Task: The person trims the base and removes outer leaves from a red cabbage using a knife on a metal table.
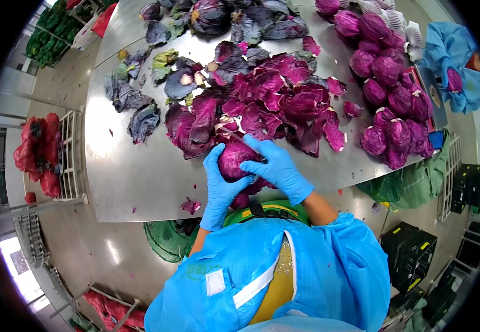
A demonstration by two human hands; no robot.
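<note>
A trimmed red cabbage (pixel 236 161) is held near the front edge of the steel table. My left hand (pixel 220 185) cups it from the left and below, fingers wrapped around its side. From the right, my right hand (pixel 277 167) reaches over the cabbage, with its thumb against it. A thin grey blade, looking like a knife (pixel 230 133), sticks out past the right index finger; its handle is hidden in the hand. Just beyond lies a heap of loose purple cabbage leaves (pixel 273 102). Both hands wear blue gloves.
Peeled red cabbages (pixel 386 69) are piled at the table's right. Dark untrimmed cabbages (pixel 211 15) and outer leaves lie at the back. Black crates (pixel 408 254) stand on the floor at right; red net sacks (pixel 40 146) fill a rack at left. Another person's blue sleeve (pixel 455 66) shows at right.
</note>
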